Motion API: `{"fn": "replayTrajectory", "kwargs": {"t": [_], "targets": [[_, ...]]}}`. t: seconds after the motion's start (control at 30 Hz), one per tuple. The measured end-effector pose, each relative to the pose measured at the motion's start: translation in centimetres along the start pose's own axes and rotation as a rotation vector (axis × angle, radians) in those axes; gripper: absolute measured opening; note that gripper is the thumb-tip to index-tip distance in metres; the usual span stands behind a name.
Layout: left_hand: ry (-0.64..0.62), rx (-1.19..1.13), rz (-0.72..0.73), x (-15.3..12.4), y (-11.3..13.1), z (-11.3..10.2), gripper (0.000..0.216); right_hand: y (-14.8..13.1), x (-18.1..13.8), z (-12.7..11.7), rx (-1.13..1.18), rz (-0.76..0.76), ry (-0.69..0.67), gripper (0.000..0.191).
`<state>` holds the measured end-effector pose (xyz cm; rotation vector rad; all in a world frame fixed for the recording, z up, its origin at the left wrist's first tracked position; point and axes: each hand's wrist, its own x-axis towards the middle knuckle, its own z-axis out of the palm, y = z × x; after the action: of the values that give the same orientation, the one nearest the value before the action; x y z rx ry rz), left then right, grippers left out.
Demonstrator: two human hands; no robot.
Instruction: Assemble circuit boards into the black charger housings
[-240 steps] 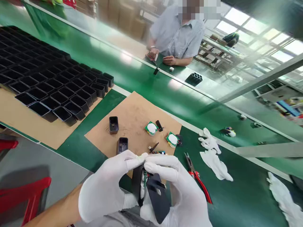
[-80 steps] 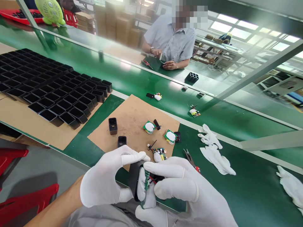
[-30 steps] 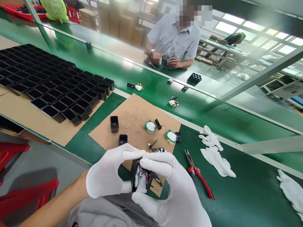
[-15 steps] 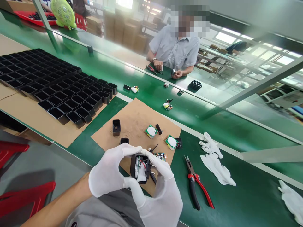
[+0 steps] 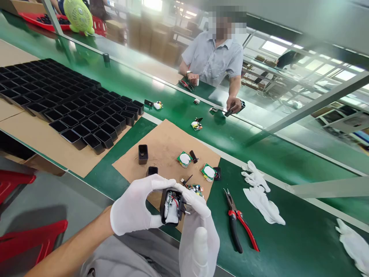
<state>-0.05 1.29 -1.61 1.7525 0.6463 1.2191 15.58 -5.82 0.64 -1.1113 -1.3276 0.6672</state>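
Note:
My left hand (image 5: 138,206), in a white glove, grips a small black housing (image 5: 163,206), its thumb and fingers on the left side. White filler and red wires show inside the open top. A black plug cover (image 5: 181,207) with metal pins stands at the housing's right edge. My right hand (image 5: 200,227), also gloved, curls its fingers round the far right side of the housing and cover; its thumb is raised off them. On the cardboard sheet (image 5: 164,134) lie circuit boards (image 5: 184,158) with white filler and two more black housings (image 5: 143,154).
Red-and-black pliers (image 5: 235,215) and white gloves (image 5: 263,206) lie to the right. Rows of black housings (image 5: 86,123) stand on cardboard at left. More circuit boards (image 5: 196,124) rest on the green bench. Opposite sits a co-worker (image 5: 213,57). A green fan (image 5: 77,17) stands far left.
My right thumb has lifted off the housing's lower side, and the plug cover's pins show more. Boards on the far green strip have shifted left. The co-worker's hand has reached forward with a dark piece.

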Motion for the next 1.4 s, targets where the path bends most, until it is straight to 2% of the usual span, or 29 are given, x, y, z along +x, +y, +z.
{"fn": "replayTrajectory", "kwargs": {"t": [0.17, 0.3, 0.53, 0.67, 0.73, 0.87, 1.03, 1.17, 1.4], "targets": [[0.014, 0.002, -0.009, 0.2, 0.0, 0.1, 0.078, -0.1, -0.1, 0.9, -0.089, 0.000, 0.056, 0.051], [0.015, 0.013, -0.016, 0.3, 0.2, 0.3, 0.081, 0.2, -0.1, 1.0, -0.150, 0.011, 0.091, 0.047], [0.007, -0.001, -0.033, 0.1, -0.4, 0.2, 0.076, 0.8, -0.2, 0.6, -0.039, 0.083, 0.043, 0.039], [0.012, -0.009, -0.028, 0.0, -0.8, 0.0, 0.074, 1.4, -0.2, 0.2, 0.104, 0.144, -0.016, 0.035], [0.013, 0.010, -0.023, 0.1, -0.9, -0.2, 0.073, 1.4, 0.0, 0.4, 0.084, 0.156, -0.020, 0.036], [0.023, 0.053, -0.021, 0.4, -1.0, -0.6, 0.074, 1.3, 0.8, 1.4, -0.100, 0.098, 0.036, 0.036], [0.026, -0.016, -0.041, 1.6, -1.0, -1.4, 0.072, 1.1, 2.1, 2.0, -0.046, 0.078, -0.001, 0.037], [-0.002, -0.051, -0.032, 3.2, -1.0, -2.4, 0.067, 0.9, 3.8, 1.3, 0.018, 0.050, -0.078, 0.044], [-0.004, -0.067, -0.077, 5.2, -1.5, -4.1, 0.071, 1.4, 6.4, -0.5, -0.174, -0.003, -0.076, 0.045]]}}
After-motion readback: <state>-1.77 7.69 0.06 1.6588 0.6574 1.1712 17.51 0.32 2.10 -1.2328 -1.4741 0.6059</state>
